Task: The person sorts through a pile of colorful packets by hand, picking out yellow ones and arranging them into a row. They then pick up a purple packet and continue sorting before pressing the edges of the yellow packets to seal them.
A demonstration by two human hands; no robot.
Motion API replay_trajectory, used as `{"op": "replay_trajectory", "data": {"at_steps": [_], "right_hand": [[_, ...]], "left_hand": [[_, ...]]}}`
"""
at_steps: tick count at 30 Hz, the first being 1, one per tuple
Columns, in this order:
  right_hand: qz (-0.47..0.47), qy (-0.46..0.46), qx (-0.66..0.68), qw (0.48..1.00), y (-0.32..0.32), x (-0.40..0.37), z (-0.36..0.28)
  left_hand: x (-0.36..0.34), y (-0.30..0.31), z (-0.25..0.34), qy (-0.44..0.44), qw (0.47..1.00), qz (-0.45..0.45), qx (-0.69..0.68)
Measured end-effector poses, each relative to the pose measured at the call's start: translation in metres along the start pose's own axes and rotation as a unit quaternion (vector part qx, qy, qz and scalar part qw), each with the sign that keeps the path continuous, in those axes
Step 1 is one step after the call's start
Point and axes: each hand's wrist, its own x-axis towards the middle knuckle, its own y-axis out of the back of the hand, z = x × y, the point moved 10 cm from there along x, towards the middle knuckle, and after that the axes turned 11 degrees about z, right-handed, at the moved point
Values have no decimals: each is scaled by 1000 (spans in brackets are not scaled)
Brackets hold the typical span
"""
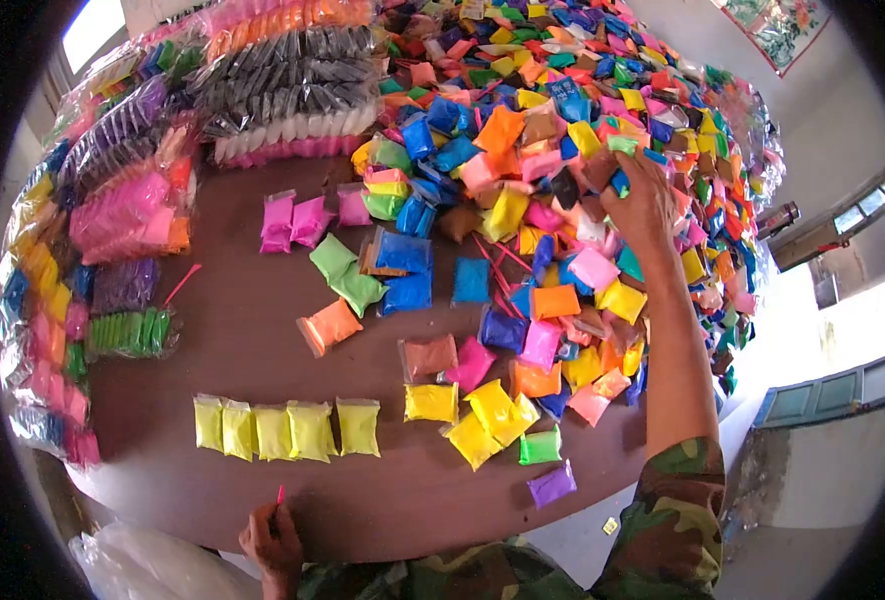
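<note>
My left hand (273,542) is closed at the table's front edge, with a thin red stick (282,494) poking up from the fingers. My right hand (645,200) reaches far into the heap of small coloured packets (543,130). Its fingers are bent around a small blue packet (620,183), partly hidden by them; a green packet (623,145) lies at the knuckles. Between the hands, several pale yellow packets (310,430) lie in a row. Deeper yellow packets (475,440), a small green one (541,447) and a purple one (553,485) lie to their right.
Bundled packets in clear bags (293,80) are stacked at the back left and down the left side. Loose green (348,275), blue (403,255), pink (293,220) and orange (330,326) packets lie mid-table. A red stick (183,285) lies on the brown table (233,330).
</note>
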Motion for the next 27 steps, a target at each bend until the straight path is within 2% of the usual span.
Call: {"op": "replay_trajectory", "data": {"at_steps": [1, 4, 8, 13, 16, 18, 20, 21, 24, 25, 26, 27], "right_hand": [[14, 22, -6, 1000, 1, 1, 4], [-8, -22, 10, 1000, 7, 0, 21], [12, -32, -3, 999, 10, 0, 48], [21, -87, -146, 985, 14, 4, 90], [64, -108, -104, 987, 11, 5, 118], [34, -148, -131, 980, 14, 2, 129], [6, -200, -168, 965, 32, 2, 119], [75, -161, -183, 967, 55, 4, 93], [181, 19, -196, 964, 74, 3, 32], [97, -34, -56, 993, 74, 5, 11], [11, -85, 85, 993, 70, 0, -21], [-53, -58, 108, 991, 56, -14, -50]], "left_hand": [[0, 0, -1, 5, 1000, 3, -6], [-2, 1, -3, 16, 1000, 5, -17], [-2, 1, -4, 19, 1000, -1, -17], [-3, 0, -6, 21, 999, -6, -28], [-2, 0, -5, 16, 999, -3, -32], [-1, -1, -3, 15, 999, 0, -40], [-3, -1, -6, 16, 999, -6, -37], [-4, -1, -7, 16, 999, -9, -34], [-2, -1, -5, 23, 999, -11, -43], [-2, -1, -6, 22, 999, -11, -43], [-3, -2, -6, 20, 999, -12, -43], [-3, -2, -6, 19, 999, -12, -43]]}}
